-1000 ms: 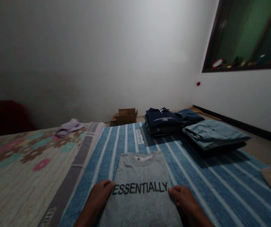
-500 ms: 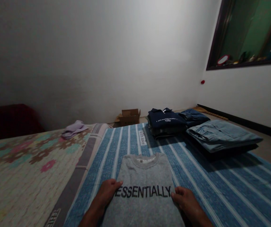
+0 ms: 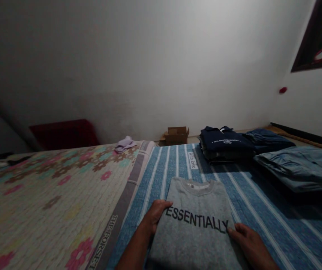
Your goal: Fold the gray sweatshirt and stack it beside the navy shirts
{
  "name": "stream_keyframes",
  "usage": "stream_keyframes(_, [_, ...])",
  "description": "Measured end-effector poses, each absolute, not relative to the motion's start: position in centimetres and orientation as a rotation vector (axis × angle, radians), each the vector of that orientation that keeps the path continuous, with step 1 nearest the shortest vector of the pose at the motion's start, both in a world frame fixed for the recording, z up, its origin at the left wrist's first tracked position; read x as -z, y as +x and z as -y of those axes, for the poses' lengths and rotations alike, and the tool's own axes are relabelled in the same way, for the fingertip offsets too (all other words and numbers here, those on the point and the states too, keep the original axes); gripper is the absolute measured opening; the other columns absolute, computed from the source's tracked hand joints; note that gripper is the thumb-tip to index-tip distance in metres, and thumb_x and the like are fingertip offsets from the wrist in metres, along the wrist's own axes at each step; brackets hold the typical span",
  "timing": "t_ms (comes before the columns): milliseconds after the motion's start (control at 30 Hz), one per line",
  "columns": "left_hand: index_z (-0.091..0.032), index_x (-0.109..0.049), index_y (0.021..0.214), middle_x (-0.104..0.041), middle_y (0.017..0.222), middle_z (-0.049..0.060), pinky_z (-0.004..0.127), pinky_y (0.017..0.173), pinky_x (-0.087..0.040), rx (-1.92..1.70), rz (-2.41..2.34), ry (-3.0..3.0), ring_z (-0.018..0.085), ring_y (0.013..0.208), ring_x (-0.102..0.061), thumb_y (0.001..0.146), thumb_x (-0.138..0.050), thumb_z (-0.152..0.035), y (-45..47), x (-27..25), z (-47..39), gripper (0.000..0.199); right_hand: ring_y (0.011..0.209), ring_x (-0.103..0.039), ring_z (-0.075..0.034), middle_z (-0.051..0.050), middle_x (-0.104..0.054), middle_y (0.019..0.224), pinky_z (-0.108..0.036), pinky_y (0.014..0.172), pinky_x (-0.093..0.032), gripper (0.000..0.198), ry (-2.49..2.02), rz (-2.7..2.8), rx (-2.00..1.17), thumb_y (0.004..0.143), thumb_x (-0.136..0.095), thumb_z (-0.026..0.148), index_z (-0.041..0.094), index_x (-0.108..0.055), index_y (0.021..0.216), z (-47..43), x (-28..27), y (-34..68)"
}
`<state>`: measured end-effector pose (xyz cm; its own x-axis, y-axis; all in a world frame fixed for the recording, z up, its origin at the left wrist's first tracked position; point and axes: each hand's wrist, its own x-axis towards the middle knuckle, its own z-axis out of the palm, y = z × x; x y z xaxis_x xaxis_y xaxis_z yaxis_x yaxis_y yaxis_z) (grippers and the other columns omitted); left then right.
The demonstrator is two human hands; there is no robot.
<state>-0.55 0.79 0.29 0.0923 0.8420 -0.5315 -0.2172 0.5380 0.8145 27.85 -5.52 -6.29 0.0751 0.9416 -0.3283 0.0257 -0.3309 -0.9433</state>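
Soft-knit grey rect. sweatshirt [image 3: 196, 242], folded, on blue/white striped cloth [image 3: 159, 168], L hand [image 3: 155, 214] & R hand [image 3: 246, 237] pinching 1 side edge each, thumbs atop.

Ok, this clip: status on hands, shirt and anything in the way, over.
Left hand, right hand: at opposite edges of grey shirt. Shirt front up, lettering showing. Nothing else lying on it; navy clothing pile sits apart, beyond.

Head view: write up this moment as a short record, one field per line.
Held item: gray shirt, printed ESSENTIALLY
Left grip: shirt's left edge, near the E
Right grip: shirt's right edge, near the Y
Sheet: blue with white stripes
Pile: stacked clothes, navy collared top uppermost
Left side: lilac cloth on floral cover
Beyond the sheet: open cardboard box
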Motion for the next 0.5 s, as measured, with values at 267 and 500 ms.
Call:
stream_keyframes(267, [-0.009,-0.065,0.070,-0.070,0.062,0.010,0.032,0.059,-0.053,-0.779,-1.181,0.680,0.023,0.055,-0.067,0.063,-0.074,-0.025,-0.6,0.1,-1.2,0.020,0.081,-0.068,-0.028,-0.013,-0.071,0.083,-0.034,0.069,-0.051,0.044,-1.317,0.756,-1.629,0.063,-0.065,0.050,0.012,-0.068,0.085,5.6,5.4,26.8])
stream_keyframes(500, [-0.011,-0.064,0.075,-0.071,0.064,0.010,0.034,0.057,-0.054,-0.801,-1.273,0.765,0.025,0.054,-0.067,0.057,-0.077,-0.028,-0.8,0.8,-2.4,0.028,0.082,-0.067,-0.028,-0.014,-0.071,0.085,-0.034,0.071,-0.050,0.042,-1.299,0.865,-1.416,0.062,-0.064,0.040,0.009,-0.067,0.089,4.7,5.3,26.0])
